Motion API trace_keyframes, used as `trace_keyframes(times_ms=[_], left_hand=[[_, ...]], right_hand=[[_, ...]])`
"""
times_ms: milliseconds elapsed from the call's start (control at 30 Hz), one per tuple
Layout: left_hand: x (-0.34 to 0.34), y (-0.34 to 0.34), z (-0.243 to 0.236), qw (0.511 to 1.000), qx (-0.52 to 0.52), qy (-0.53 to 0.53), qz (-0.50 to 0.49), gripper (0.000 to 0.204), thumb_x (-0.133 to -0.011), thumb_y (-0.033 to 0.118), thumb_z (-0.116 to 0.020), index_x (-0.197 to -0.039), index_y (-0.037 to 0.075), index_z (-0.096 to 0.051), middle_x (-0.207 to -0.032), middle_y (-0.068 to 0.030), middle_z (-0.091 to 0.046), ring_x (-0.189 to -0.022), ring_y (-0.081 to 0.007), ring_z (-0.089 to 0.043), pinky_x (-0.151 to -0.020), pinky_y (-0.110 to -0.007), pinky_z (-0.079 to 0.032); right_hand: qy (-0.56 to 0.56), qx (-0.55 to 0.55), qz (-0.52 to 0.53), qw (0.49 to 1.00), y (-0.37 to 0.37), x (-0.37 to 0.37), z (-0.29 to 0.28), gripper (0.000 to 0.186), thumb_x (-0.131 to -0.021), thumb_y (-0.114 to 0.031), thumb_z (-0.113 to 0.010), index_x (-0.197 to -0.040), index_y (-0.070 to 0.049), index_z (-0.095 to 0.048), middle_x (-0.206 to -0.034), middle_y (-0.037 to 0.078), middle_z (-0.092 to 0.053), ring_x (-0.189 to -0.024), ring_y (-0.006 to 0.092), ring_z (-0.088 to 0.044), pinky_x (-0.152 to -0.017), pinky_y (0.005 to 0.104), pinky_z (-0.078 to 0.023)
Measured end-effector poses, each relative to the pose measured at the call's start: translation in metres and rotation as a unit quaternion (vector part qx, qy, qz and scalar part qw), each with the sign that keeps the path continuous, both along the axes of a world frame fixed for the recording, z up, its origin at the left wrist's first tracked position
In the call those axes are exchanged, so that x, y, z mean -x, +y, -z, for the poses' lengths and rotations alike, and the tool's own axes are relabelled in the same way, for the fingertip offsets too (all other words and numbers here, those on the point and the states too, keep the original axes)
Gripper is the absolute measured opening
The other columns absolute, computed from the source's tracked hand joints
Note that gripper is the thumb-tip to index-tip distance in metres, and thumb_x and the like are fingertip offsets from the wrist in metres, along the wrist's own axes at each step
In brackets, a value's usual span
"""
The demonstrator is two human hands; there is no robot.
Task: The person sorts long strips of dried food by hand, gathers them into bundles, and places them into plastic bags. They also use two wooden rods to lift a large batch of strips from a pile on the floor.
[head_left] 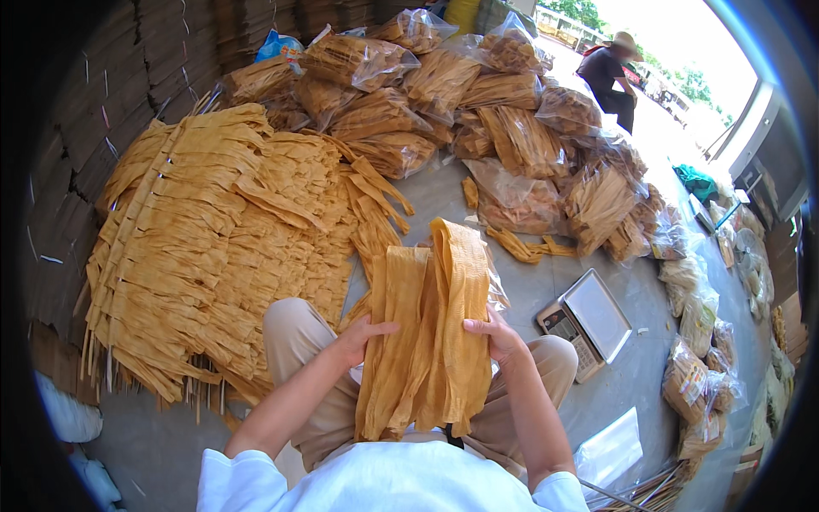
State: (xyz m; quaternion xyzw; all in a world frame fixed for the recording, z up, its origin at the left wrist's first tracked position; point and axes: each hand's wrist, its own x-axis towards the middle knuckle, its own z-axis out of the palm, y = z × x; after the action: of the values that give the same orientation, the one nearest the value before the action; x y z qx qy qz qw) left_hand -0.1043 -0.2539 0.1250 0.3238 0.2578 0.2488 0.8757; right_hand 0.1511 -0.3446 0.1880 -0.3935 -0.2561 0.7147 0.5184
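A bundle of dried tofu skin strips (409, 341), long, flat and yellow-brown, stands upright between my knees. My left hand (363, 339) grips its left edge, with the thumb across the front. From the other side, my right hand (499, 335) grips the right edge, thumb also in front. Most of the fingers of both hands are hidden behind the strips. Some clear plastic shows behind the bundle beside my right hand. A broad heap of the same strips (222, 247), layered with thin sticks, lies to my left.
Filled clear bags (520, 136) of strips are piled ahead. A weighing scale (589, 320) sits by my right knee. Flat plastic bags (610, 448) and thin sticks (657, 491) lie at lower right. More filled bags (695, 397) line the right. A person (610, 81) sits near the doorway.
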Motion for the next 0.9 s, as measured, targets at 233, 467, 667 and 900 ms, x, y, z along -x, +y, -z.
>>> trace_keyframes(times_ms=[233, 467, 667, 900], left_hand=[[-0.011, -0.004, -0.033, 0.997, -0.025, 0.024, -0.074, 0.050, -0.082, 0.014, -0.066, -0.126, 0.001, -0.045, -0.117, -0.0094, -0.057, -0.104, -0.0201, -0.058, -0.089, -0.034, -0.047], [-0.011, -0.028, -0.031, 0.991, -0.094, 0.036, -0.092, 0.067, -0.079, 0.024, -0.072, -0.131, 0.001, -0.038, -0.125, -0.0085, -0.052, -0.115, -0.0186, -0.050, -0.096, -0.033, -0.041], [0.017, -0.054, -0.043, 0.984, -0.142, 0.091, -0.057, 0.088, -0.062, 0.025, -0.084, -0.132, 0.002, -0.036, -0.128, -0.0094, -0.050, -0.118, -0.0200, -0.048, -0.099, -0.034, -0.039], [0.050, -0.083, -0.037, 0.982, -0.084, 0.144, -0.085, 0.103, -0.053, 0.032, -0.089, -0.133, 0.002, -0.033, -0.128, -0.0089, -0.049, -0.120, -0.0213, -0.046, -0.099, -0.035, -0.038]], right_hand=[[-0.054, 0.039, -0.032, 0.997, 0.019, 0.017, -0.015, 0.072, -0.078, -0.028, -0.072, -0.134, -0.003, -0.035, -0.125, 0.011, -0.050, -0.114, 0.0205, -0.051, -0.094, 0.0379, -0.044], [-0.253, -0.011, -0.039, 0.967, 0.005, 0.039, -0.004, 0.095, -0.074, -0.041, -0.074, -0.143, -0.005, -0.019, -0.136, 0.011, -0.038, -0.125, 0.0224, -0.037, -0.102, 0.0367, -0.033], [-0.045, -0.057, 0.005, 0.997, -0.012, 0.065, 0.024, 0.104, -0.068, -0.045, -0.077, -0.142, -0.002, -0.017, -0.138, 0.014, -0.035, -0.127, 0.0235, -0.035, -0.105, 0.0348, -0.029], [-0.131, -0.100, -0.068, 0.984, -0.016, 0.083, 0.014, 0.118, -0.063, -0.046, -0.081, -0.144, -0.002, -0.009, -0.142, 0.015, -0.028, -0.132, 0.0242, -0.028, -0.109, 0.0336, -0.022]])
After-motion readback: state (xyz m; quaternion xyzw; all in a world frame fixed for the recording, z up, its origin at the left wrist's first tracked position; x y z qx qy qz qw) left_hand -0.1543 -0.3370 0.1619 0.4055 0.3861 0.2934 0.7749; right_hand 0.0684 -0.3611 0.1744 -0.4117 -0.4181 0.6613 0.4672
